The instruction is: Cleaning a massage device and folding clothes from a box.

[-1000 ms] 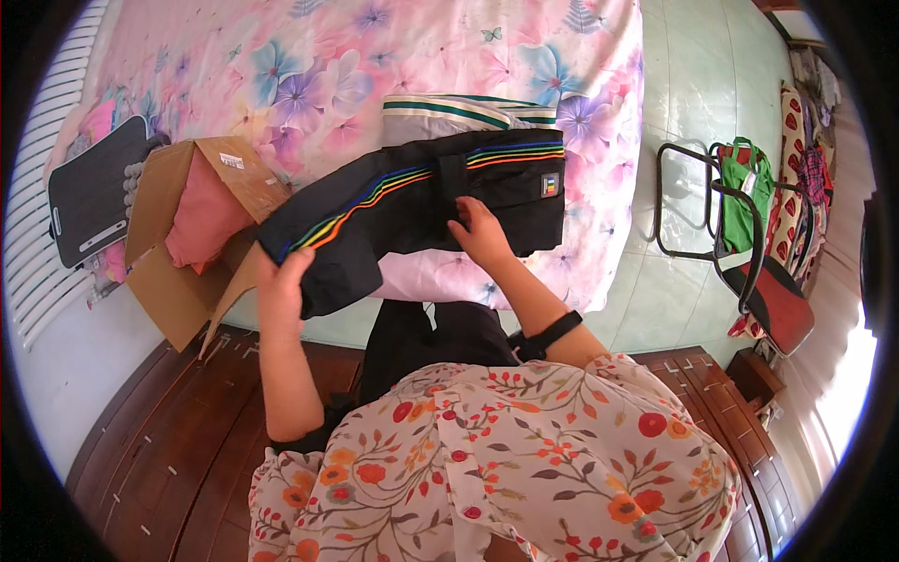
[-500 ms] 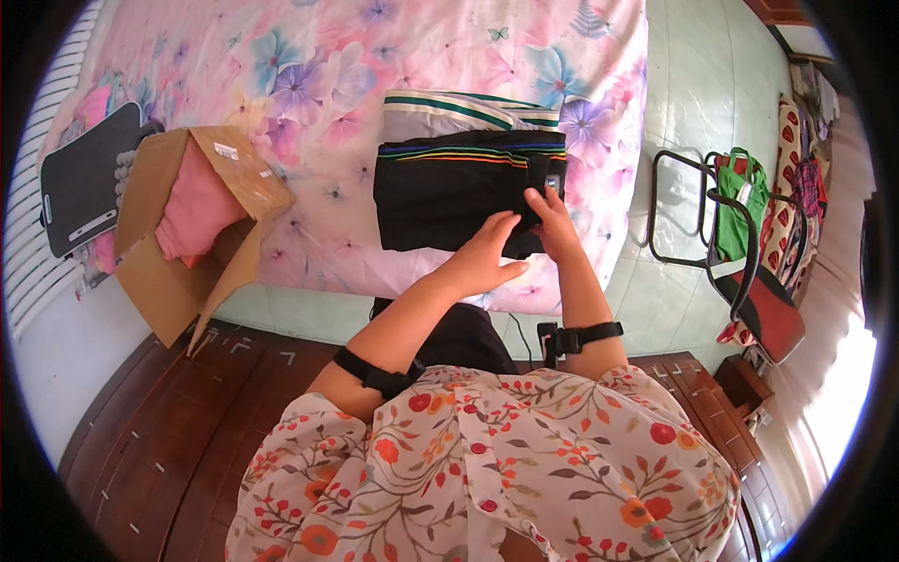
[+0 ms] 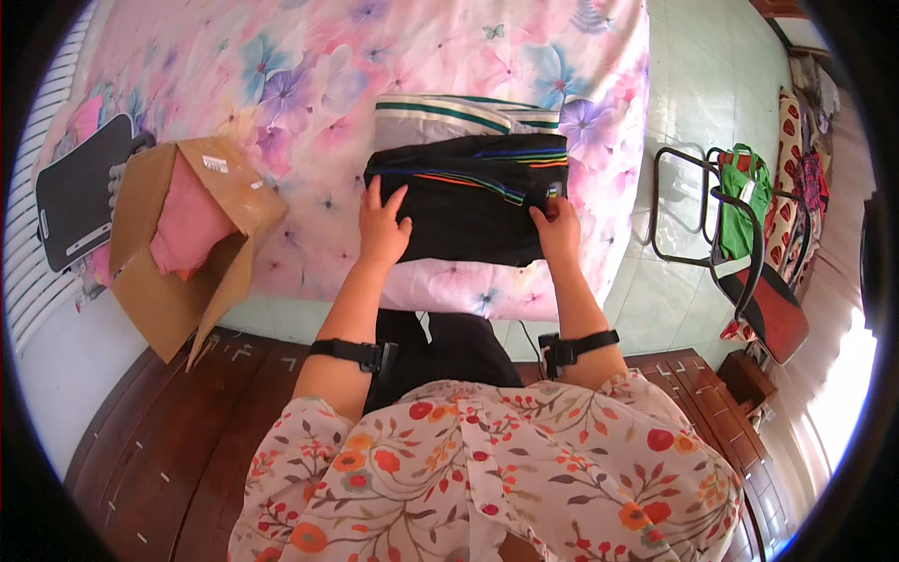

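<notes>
Pressing both hands, left hand (image 3: 382, 225) and right hand (image 3: 559, 229), flat on folded black garment (image 3: 468, 211)

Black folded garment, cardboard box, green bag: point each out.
black folded garment (image 3: 468, 220), head view, plain black middle.
cardboard box (image 3: 159, 300), head view, outer side wall.
green bag (image 3: 744, 201), head view, front panel.

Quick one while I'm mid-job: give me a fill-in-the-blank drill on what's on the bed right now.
1. Both hands, left hand and right hand, press flat on a folded ____ garment with rainbow stripes.
2. That garment lies on top of a folded ____ one with green stripes.
3. The cardboard box to the left holds a ____ cloth.
4. The bedsheet has a ____ print.

Missing words: black; white; pink; floral
</notes>
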Demonstrator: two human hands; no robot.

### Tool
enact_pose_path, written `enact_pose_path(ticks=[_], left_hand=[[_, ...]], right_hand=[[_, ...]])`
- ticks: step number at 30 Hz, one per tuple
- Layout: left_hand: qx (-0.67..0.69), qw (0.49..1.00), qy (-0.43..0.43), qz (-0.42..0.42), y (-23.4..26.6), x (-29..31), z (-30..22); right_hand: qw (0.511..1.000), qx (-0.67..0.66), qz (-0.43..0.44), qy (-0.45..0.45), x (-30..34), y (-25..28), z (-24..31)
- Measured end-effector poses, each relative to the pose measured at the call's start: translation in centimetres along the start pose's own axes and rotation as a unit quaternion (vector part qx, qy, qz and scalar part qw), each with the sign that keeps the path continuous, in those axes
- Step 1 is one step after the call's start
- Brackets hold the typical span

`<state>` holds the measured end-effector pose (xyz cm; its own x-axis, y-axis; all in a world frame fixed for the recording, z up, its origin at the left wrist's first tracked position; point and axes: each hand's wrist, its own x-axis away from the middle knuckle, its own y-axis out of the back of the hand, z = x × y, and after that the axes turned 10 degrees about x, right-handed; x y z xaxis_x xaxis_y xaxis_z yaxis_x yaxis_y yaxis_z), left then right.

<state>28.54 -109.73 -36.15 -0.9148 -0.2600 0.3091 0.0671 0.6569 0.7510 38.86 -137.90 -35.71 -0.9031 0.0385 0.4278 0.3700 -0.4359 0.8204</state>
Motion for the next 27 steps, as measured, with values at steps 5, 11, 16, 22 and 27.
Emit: enact_pose_path(ticks=[5,11,16,22,27], left_hand=[[0.143,0.952,0.156,-0.222,-1.0,-0.7,0.0],[0.227,0.926,0.29,-0.081,0.4,0.9,-0.5],[0.118,0.97,0.056,-0.207,2.7,0.8,-2.7],[0.175,0.945,0.077,-0.267,6.7,-1.5,-4.8],[0.138,0.965,0.051,-0.216,3.0,-3.8,-1.0]], right_hand=[[0.987,-0.091,-0.131,-0.025,-0.9,-0.1,-3.0],[0.997,-0.067,-0.028,-0.009,0.7,1.9,-0.4],[0.991,-0.121,-0.046,0.022,1.6,3.9,2.2],[0.981,-0.18,-0.061,0.048,0.0,5.8,3.4],[0.992,-0.042,-0.114,0.028,-4.2,0.7,-0.8]])
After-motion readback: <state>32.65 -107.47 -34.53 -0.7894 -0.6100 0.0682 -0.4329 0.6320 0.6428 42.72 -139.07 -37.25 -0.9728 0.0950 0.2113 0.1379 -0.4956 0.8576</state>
